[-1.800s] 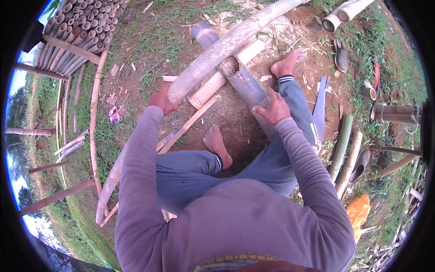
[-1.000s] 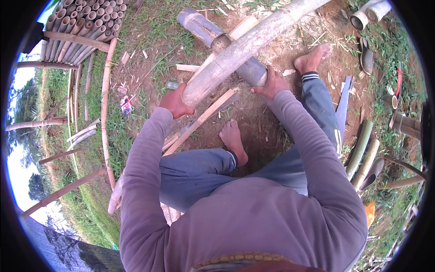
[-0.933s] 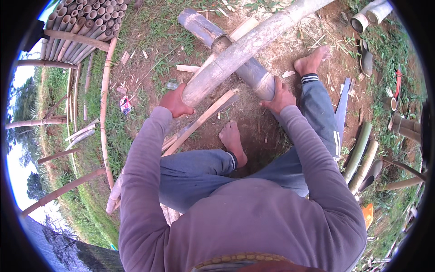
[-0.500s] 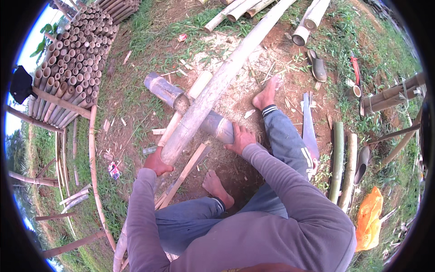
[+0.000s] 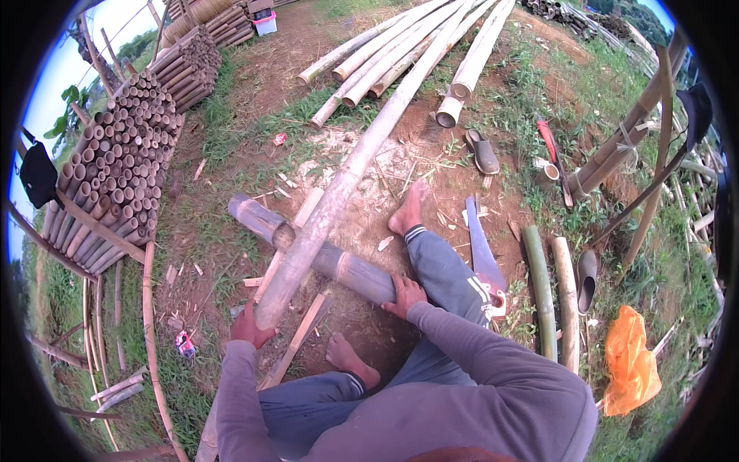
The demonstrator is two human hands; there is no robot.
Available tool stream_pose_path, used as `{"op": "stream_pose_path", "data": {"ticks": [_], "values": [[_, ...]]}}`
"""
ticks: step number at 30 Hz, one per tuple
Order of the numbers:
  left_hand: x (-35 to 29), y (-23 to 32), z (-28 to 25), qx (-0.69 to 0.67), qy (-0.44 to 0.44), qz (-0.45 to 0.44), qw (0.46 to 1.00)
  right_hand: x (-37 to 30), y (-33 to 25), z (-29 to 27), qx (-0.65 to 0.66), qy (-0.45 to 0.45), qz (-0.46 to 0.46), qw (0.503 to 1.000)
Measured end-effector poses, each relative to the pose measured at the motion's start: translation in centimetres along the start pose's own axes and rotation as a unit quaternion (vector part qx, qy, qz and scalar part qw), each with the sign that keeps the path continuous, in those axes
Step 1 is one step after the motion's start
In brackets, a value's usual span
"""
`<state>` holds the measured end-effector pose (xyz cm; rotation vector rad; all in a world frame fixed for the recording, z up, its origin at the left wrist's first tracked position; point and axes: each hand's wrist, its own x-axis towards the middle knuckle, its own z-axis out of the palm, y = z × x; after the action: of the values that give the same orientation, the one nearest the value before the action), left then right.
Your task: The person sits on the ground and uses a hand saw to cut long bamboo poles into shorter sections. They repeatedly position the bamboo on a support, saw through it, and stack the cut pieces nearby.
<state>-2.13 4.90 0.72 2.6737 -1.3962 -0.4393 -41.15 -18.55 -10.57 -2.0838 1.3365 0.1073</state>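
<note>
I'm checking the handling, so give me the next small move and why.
Probably steady the dark bamboo piece with the right hand, which is on its end, before shifting the long pale pole: the pole lies across that rounded piece, which may roll, and the left hand holds the pole's end.
</note>
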Motion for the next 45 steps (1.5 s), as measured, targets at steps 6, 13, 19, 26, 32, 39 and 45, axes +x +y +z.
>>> {"op": "stream_pose_path", "data": {"ticks": [6,13,19,26,32,39,45], "values": [[-4.2,-3.9,-0.1,-0.018,0.028,-0.01,0.999,0.4,-0.8,1.0,-0.006,0.011,-0.024,1.0],[-6.1,-3.0,1.2,0.032,0.034,-0.119,0.992,5.5,5.4,5.2,0.013,0.113,-0.138,0.984],[-6.8,-3.0,2.8,0.012,0.018,-0.136,0.99,7.3,7.1,5.4,-0.041,0.094,-0.161,0.982],[-6.2,-2.8,3.3,0.022,0.046,-0.113,0.992,7.7,6.7,4.9,-0.047,0.082,-0.148,0.984],[-5.6,-5.1,3.2,-0.022,0.002,-0.087,0.996,7.4,6.6,5.4,-0.033,0.089,-0.159,0.983],[-4.9,-4.2,1.5,-0.028,0.019,-0.06,0.998,4.2,5.0,4.8,-0.019,0.121,-0.127,0.984],[-5.3,-3.6,1.5,0.012,0.016,-0.109,0.994,-0.1,-1.6,2.2,-0.111,0.042,0.005,0.993]]}}
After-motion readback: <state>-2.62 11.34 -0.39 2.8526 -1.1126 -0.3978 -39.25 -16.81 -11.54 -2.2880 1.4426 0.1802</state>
